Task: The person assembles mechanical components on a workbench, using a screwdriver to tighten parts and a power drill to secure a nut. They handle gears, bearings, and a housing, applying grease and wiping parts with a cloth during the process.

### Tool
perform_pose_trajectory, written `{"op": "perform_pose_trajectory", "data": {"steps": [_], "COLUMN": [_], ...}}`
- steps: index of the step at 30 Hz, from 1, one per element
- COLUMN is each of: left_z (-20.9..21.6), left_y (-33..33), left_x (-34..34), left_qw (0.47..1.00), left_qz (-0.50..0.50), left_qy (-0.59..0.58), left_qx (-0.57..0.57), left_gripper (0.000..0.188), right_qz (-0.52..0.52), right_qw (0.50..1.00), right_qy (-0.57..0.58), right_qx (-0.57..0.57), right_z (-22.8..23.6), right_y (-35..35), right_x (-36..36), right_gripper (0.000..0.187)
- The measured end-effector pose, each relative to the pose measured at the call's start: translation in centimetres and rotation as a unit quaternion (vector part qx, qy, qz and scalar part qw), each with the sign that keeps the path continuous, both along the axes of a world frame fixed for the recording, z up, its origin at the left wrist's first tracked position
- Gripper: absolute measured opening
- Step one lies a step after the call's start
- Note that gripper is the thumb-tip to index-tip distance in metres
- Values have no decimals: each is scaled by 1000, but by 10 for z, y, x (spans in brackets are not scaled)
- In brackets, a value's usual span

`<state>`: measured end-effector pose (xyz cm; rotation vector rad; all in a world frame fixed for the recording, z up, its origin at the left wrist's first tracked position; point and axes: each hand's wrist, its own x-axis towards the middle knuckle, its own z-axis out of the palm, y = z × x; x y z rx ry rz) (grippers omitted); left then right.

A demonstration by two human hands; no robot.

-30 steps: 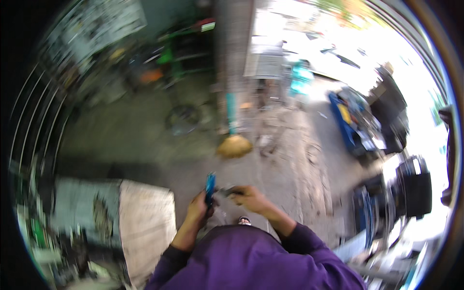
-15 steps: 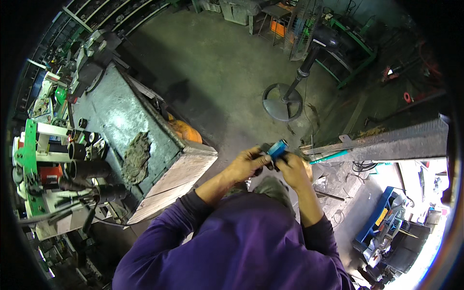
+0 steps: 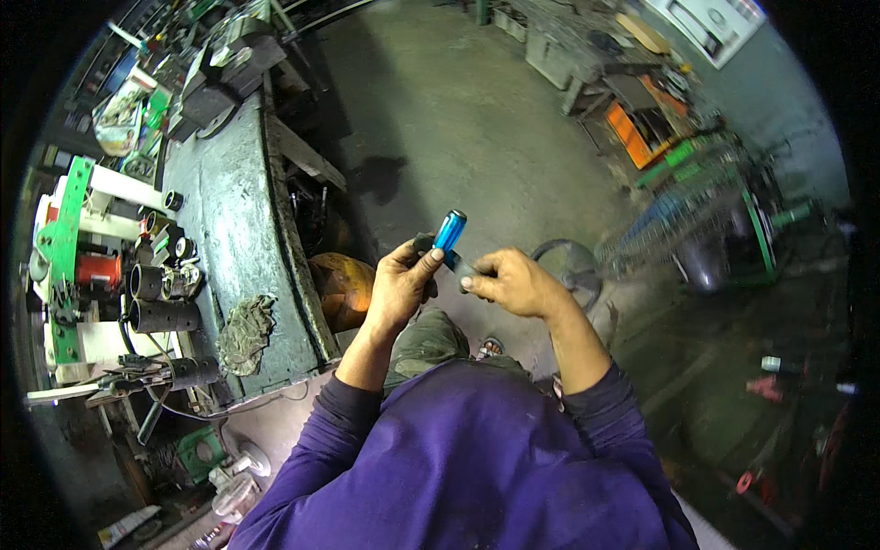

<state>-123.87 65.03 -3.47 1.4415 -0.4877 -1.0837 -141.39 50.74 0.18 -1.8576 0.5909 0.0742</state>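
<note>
A shiny blue cylinder point(image 3: 449, 231) with a metallic end stands up, slightly tilted, from my left hand point(image 3: 396, 284). Thumb and fingers of that hand are closed around its lower part. Close beside it, my right hand point(image 3: 521, 282) pinches a small dark flat piece point(image 3: 465, 270) between thumb and fingers. The piece reaches toward the cylinder's lower end; whether the two touch, I cannot make out. Some dark material point(image 3: 424, 242) also shows at the left fingertips, its kind unclear.
A metal-topped workbench point(image 3: 229, 202) runs along my left, with a crumpled grey rag point(image 3: 246, 337), dark pipe pieces point(image 3: 165, 316) and a vise-like block point(image 3: 229, 78) on it. An orange rounded object point(image 3: 344, 291) sits beside the bench. To the right stands a fan with a round base point(image 3: 573, 266).
My view has turned left, so the fan now lies farther right and lower. My hands have shifted left and drawn a little apart, and the blue cylinder points more upright.
</note>
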Motion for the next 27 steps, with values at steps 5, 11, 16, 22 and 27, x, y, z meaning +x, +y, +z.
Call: {"op": "perform_pose_trajectory", "data": {"steps": [5,11,16,22,27], "left_z": [-17,-8,19,16,-8], "left_y": [-71,-171,-256,-373,-471], "left_x": [68,203,291,375,455], "left_qw": [990,949,871,840,869], "left_qz": [85,98,43,60,87], "left_qy": [-114,-295,-486,-535,-482], "left_qx": [-10,46,57,73,66], "left_gripper": [27,40,51,53,49], "right_qz": [65,-44,-101,-69,16], "right_qw": [988,941,936,940,947], "right_qy": [-85,-67,-54,-111,-81], "right_qx": [115,328,332,315,312], "right_z": [-9,-32,-21,-15,-40], "right_y": [-98,-200,-277,-382,-498], "right_x": [137,287,351,414,500], "right_gripper": [36,30,30,32,35]}}
